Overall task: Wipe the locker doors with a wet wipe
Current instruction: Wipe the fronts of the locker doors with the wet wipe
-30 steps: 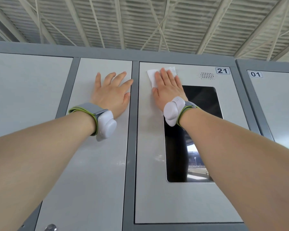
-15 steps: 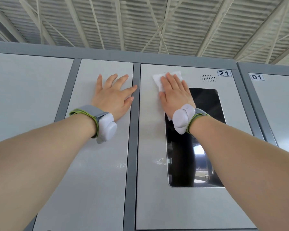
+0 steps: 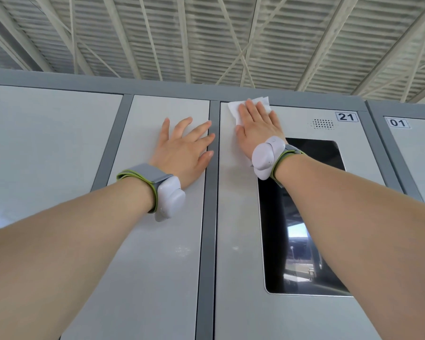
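Note:
My right hand (image 3: 258, 127) lies flat with straight fingers on a white wet wipe (image 3: 236, 110), pressing it against the top left corner of the light grey locker door numbered 21 (image 3: 238, 217). The wipe's top edge reaches onto the grey frame above the door. That door has a black glossy screen (image 3: 304, 241) and a small speaker grille (image 3: 322, 123). My left hand (image 3: 184, 148) rests flat, fingers spread, on the neighbouring plain locker door (image 3: 157, 266). Both wrists carry white devices on grey-green straps.
A grey frame post (image 3: 207, 241) separates the two doors. More locker doors flank them: a wide one at the left (image 3: 42, 148) and one numbered 01 at the right (image 3: 417, 153). Above the lockers runs a corrugated ceiling with white trusses (image 3: 206, 38).
My right hand has slid the wipe up the door to its top edge. The left hand stays flat on its door. The view has shifted slightly.

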A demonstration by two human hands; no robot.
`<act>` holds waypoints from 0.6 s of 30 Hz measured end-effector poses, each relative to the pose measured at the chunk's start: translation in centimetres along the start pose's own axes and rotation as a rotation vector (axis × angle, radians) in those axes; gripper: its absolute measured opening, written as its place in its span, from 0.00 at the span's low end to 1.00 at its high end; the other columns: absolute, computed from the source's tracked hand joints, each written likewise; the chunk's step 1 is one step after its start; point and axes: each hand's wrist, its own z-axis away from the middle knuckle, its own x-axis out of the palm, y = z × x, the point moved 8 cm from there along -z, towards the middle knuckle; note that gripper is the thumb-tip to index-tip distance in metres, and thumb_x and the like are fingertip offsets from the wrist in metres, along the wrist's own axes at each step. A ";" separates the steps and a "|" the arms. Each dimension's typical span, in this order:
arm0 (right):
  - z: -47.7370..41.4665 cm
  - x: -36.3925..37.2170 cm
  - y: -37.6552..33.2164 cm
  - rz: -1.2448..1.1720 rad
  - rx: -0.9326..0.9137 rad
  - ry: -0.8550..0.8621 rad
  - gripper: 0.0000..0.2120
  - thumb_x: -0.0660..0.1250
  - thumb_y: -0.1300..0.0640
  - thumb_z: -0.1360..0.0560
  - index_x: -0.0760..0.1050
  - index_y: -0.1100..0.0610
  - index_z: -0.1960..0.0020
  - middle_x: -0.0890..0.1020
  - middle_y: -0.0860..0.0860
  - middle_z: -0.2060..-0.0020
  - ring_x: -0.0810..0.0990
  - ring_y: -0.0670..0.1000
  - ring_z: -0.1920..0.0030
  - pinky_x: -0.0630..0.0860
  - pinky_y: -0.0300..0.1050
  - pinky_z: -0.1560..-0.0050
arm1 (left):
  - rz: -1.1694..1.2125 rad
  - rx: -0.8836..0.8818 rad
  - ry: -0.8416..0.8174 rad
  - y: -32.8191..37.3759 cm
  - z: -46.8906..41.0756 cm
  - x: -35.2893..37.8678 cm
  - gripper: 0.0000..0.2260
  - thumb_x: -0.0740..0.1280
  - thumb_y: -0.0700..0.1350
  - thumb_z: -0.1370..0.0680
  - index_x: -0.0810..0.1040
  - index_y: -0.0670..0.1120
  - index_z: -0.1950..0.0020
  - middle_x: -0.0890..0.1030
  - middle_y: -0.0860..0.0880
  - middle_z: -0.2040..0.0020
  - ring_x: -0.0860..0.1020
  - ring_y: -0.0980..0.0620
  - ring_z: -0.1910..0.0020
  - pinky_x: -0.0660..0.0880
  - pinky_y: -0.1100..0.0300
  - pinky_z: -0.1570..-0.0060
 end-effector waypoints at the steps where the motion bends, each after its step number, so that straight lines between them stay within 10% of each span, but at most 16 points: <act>1: -0.1 0.1 -0.3 0.000 -0.012 -0.004 0.25 0.46 0.52 0.17 0.47 0.55 0.22 0.48 0.49 0.22 0.44 0.52 0.23 0.42 0.50 0.25 | -0.001 0.006 0.002 0.0 0.0 0.0 0.21 0.49 0.52 0.17 0.59 0.53 0.24 0.51 0.58 0.22 0.45 0.49 0.24 0.37 0.43 0.28; 18: 0.3 0.1 -2.2 -0.005 -0.126 -0.004 0.24 0.45 0.52 0.17 0.48 0.51 0.22 0.49 0.49 0.22 0.45 0.51 0.23 0.41 0.50 0.24 | 0.110 -0.081 0.085 -1.7 0.7 -0.9 0.21 0.53 0.50 0.18 0.59 0.48 0.24 0.54 0.53 0.23 0.49 0.50 0.24 0.40 0.46 0.27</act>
